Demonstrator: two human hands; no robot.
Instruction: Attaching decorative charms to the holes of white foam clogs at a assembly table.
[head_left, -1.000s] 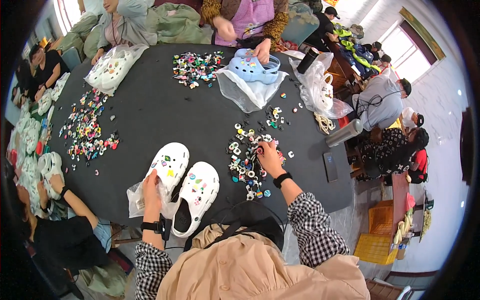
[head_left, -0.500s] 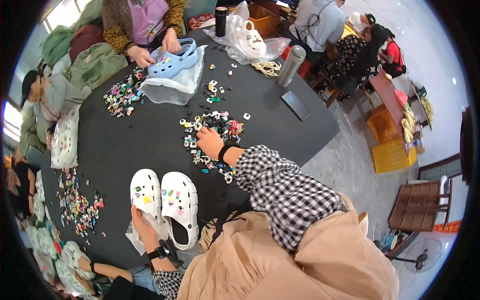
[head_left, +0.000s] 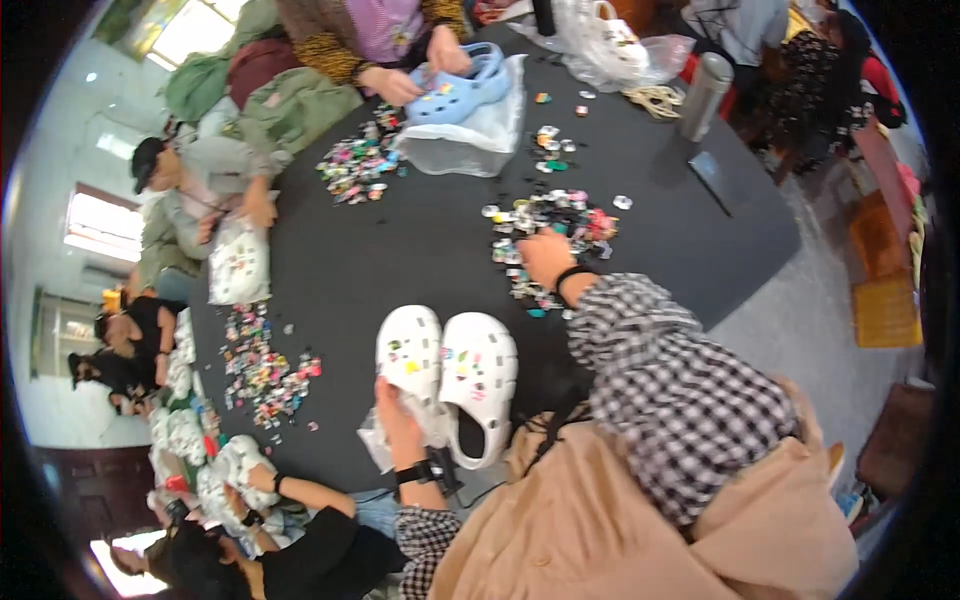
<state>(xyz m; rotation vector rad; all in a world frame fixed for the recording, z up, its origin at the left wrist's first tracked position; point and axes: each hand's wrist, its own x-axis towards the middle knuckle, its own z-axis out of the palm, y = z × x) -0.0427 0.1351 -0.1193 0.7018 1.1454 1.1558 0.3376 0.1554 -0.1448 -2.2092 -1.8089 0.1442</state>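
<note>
A pair of white clogs [head_left: 448, 375] is steadied near the black table's [head_left: 420, 250] edge by the left hand [head_left: 398, 420], closed on the heel; the right hand [head_left: 545, 258] is laid on a pile of small charms [head_left: 555, 225]; its grip cannot be told.

**Wearer: clothing and wrist items**

Both arms carry black-and-white checked sleeves, cuffs ending at the wrists. Over the torso, near edge, lies a tan garment with dark cords at the chest. Left hand [head_left: 398, 418]: black wristwatch on a black strap. Right hand [head_left: 546, 258]: thin black band at the wrist.
</note>
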